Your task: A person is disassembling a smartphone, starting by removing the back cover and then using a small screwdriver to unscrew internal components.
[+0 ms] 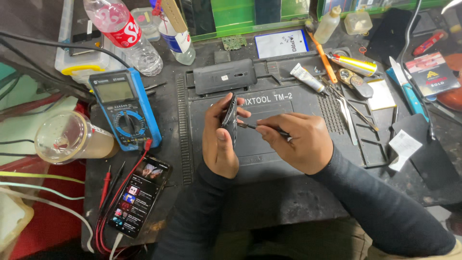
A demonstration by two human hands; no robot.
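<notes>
My left hand holds a dark phone body upright on its edge over the black work mat. My right hand grips a thin dark tool whose tip touches the phone's side. A separate black phone back cover lies flat at the mat's far edge, beyond both hands.
A blue multimeter with red and black leads sits left, beside a lit phone and a lidded plastic cup. Bottles stand at the back. Tweezers, a small tube, a blue knife and a box lie right.
</notes>
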